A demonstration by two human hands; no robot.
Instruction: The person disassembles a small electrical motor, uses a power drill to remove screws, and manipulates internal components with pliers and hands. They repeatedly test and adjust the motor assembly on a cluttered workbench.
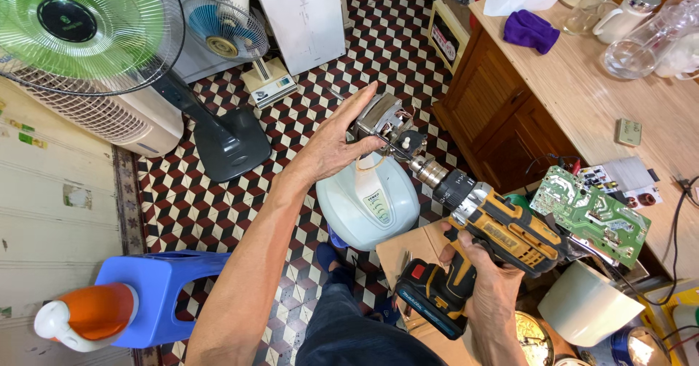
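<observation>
Now | left hand fingers pinch fan motor | right hand fingers wrapped round cordless drill | keep bit square, motor braced.

Quick count from my feed: two fans, one big green-bladed pedestal fan and one smaller blue-bladed fan. One yellow cordless drill, one small motor, one pale rounded housing. One green circuit board off the counter's front edge. On the wooden counter: one purple cloth and, I think, three clear glass vessels at the far end. One blue jug with an orange cap.
</observation>
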